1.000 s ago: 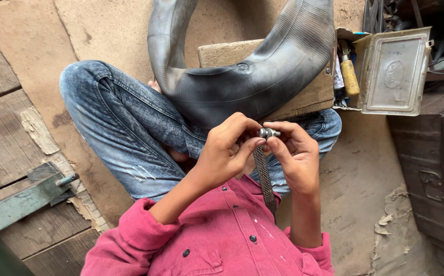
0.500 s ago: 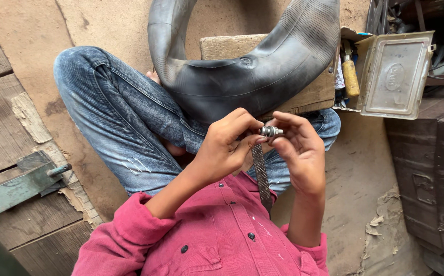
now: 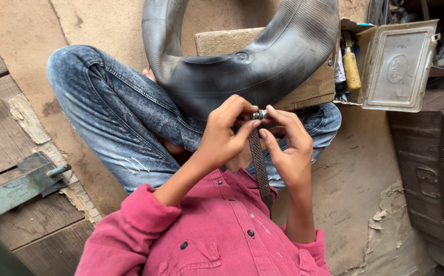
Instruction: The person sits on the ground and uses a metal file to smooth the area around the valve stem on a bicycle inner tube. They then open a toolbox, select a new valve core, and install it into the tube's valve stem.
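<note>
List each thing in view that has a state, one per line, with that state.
Left hand: pinching the small metal fitting.
Right hand: fingertips on the same fitting.
Dark braided hose: hanging straight down from the fitting.
Black rubber inner tube: limp, draped over the wooden block.
Grey metal box lid: open, upright.
Yellow-handled tool: standing in the box.

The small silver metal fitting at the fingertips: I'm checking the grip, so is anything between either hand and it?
Nothing visible does. The left hand and right hand both pinch the small silver metal fitting directly with bare fingertips, atop a dark textured hose, in front of the black rubber inner tube.
</note>
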